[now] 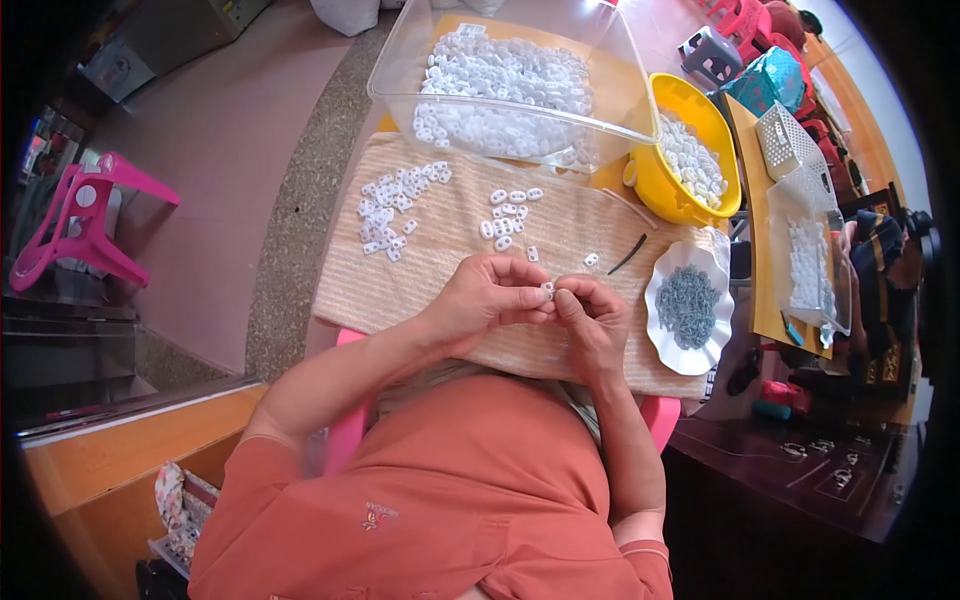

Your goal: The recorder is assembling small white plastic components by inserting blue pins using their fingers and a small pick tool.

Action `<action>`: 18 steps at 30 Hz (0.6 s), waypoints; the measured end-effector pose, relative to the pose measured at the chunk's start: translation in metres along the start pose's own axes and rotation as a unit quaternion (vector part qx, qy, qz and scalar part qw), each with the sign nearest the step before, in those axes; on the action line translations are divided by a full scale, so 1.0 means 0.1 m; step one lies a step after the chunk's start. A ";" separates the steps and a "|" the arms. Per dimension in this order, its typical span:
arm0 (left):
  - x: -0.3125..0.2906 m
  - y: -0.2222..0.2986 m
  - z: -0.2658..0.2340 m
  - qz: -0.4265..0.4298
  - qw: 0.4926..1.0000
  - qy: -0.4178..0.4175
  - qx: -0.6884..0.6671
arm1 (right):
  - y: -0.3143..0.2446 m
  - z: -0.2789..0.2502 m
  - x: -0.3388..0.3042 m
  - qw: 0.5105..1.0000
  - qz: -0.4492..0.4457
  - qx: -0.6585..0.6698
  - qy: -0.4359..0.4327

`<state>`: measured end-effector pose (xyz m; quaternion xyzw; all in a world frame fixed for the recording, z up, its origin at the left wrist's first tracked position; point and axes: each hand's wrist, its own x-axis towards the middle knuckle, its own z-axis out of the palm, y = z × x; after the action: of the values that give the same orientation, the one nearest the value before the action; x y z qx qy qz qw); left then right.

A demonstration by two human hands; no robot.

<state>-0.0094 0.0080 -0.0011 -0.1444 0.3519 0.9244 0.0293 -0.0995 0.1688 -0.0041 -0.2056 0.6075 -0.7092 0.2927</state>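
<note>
My left hand (482, 298) pinches a small white plastic piece (547, 288) between thumb and fingertips. From the other side my right hand (598, 322) closes on the same spot, its thumb and finger pressed together beside the piece; whether it grips something tiny there is hidden. Just beyond the hands lie single white plastic pieces with holes (592, 260). Farther off, a small group of oval white pieces (503, 227) rests on the striped towel (450, 290). To the right stands a white scalloped plate (656, 325) heaped with small grey screws (688, 307).
A scattered pile of white pieces (385, 212) lies left on the towel. A large clear bin (510, 105) of white parts stands at the back, beside a yellow basket (735, 165) of round white parts. A black strip (627, 255) lies near the plate. A pink stool (90, 215) stands left.
</note>
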 end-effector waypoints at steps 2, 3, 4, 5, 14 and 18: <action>-0.01 -0.01 -0.01 0.000 1.000 0.002 -0.002 | 0.04 -0.01 0.00 1.000 -0.008 0.007 0.001; -0.01 -0.02 -0.01 0.000 1.000 0.004 -0.003 | 0.03 -0.01 0.00 1.000 -0.007 0.007 0.001; -0.01 -0.02 -0.01 0.000 1.000 0.004 -0.004 | 0.03 -0.01 0.01 1.000 0.004 0.008 0.000; -0.01 -0.02 -0.01 0.001 1.000 0.005 -0.004 | 0.02 -0.01 0.01 1.000 0.016 0.008 -0.001; -0.03 -0.03 -0.02 0.006 1.000 0.016 0.004 | 0.01 0.03 0.01 0.999 -0.002 0.024 -0.028; -0.02 -0.04 -0.03 0.023 0.999 0.014 0.019 | -0.03 0.06 -0.01 0.999 0.013 0.033 -0.031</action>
<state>-0.0064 0.0093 -0.0059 -0.1482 0.3728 0.9160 0.0060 -0.0950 0.1656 -0.0005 -0.2101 0.5766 -0.7186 0.3272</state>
